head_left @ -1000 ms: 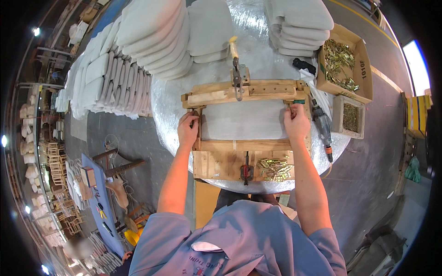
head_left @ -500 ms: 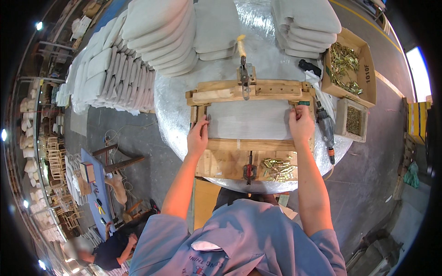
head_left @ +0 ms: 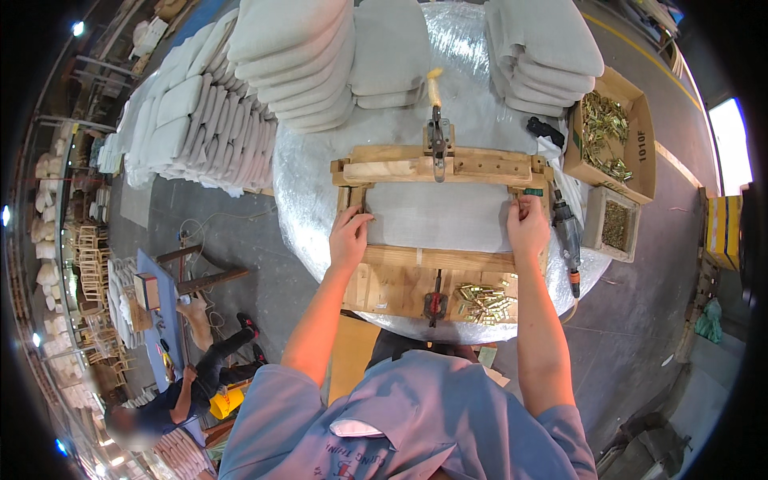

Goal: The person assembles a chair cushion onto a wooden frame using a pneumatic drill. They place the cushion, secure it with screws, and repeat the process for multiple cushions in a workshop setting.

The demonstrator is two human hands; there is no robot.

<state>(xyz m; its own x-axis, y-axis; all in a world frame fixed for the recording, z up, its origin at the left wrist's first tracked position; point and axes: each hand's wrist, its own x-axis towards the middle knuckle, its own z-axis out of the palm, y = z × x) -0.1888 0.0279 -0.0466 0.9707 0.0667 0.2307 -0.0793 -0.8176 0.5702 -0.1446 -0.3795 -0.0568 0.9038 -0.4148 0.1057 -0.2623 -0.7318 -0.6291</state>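
Brass hardware [head_left: 484, 300] lies on the near board. Past it, the left hand [head_left: 349, 238] and right hand [head_left: 527, 226], fingers curled, press the grey seat panel [head_left: 436, 216] into the wooden frame [head_left: 440, 166]. A clamp [head_left: 437, 140] grips the far rail.

Left hand [head_left: 349, 238] and right hand [head_left: 526, 228] press on opposite edges of grey panel [head_left: 438, 216] in wooden frame [head_left: 440, 166]. Clamp [head_left: 437, 140] on far rail. Brass fittings [head_left: 483, 302] on near board. Surface [head_left: 308, 188] plastic-wrapped.
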